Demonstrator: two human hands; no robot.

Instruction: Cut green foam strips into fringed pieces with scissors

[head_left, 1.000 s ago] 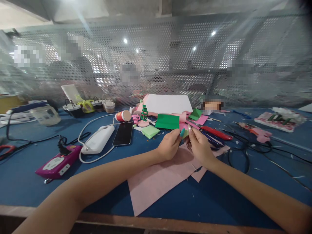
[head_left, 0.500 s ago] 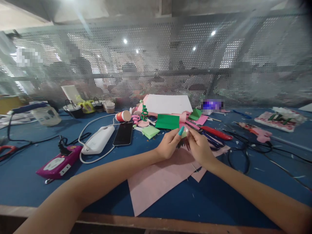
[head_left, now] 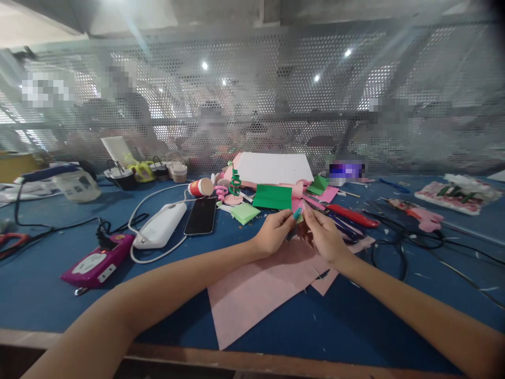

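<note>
My left hand (head_left: 276,231) and my right hand (head_left: 325,237) meet above a pink sheet (head_left: 252,300) on the blue table. Between their fingertips is a small light green piece (head_left: 300,218), probably paper, pinched from both sides and mostly covered by the fingers. Below the right wrist lies a smaller pink scrap (head_left: 325,283). Just beyond the hands are a dark green sheet (head_left: 272,197) and some folded light green paper (head_left: 245,212). A red-handled tool (head_left: 352,215) lies to the right of my right hand.
On the left are a magenta power strip (head_left: 98,260), a white power bank (head_left: 160,226) with a looping cable, and a black phone (head_left: 200,216). Black cords (head_left: 406,237) and a pink glue gun (head_left: 428,218) lie right. A perforated metal screen (head_left: 252,105) stands behind the table.
Both hands stay together on the light green piece; their fingertips have shifted slightly, drawing closer together. The whole view has moved a little. Nothing else visibly differs.
</note>
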